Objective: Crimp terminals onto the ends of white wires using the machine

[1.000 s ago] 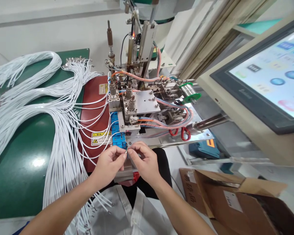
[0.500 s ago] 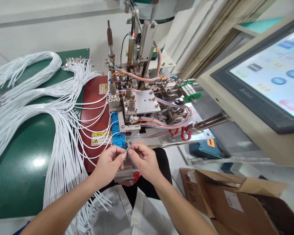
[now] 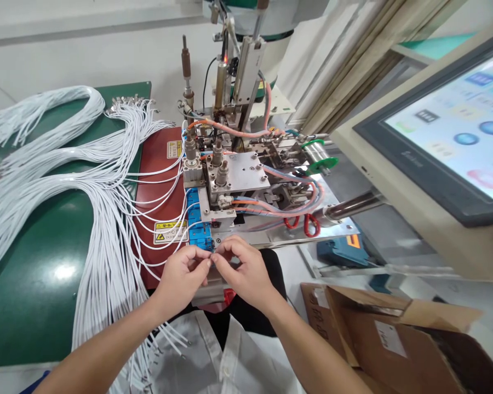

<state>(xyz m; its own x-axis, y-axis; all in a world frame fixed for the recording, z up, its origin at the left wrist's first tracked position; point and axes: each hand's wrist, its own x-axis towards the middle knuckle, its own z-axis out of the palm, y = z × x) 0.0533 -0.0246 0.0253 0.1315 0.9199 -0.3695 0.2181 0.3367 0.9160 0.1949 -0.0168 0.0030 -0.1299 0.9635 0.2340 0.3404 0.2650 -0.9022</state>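
Observation:
My left hand (image 3: 183, 279) is closed in a pinch in front of the machine, with a white cable (image 3: 151, 265) running up to it from the bundle on the left. Fingertip to fingertip with it, my right hand (image 3: 244, 273) pinches at the cable's end. Whatever small piece sits between the fingertips is covered by them. Just beyond the hands is a row of blue cable holders (image 3: 199, 232), with several white cables leading into it.
Thick bundles of white cables (image 3: 102, 241) lie over a green table (image 3: 33, 306). A machine with a metal plate (image 3: 242, 169) and a solder wire spool (image 3: 318, 156) stands ahead. A touchscreen (image 3: 456, 131) hangs at right above an open cardboard box (image 3: 353, 328).
My right thumb and fingertips have shifted slightly left, closing up against the left fingertips. The small end visible between them before is now covered.

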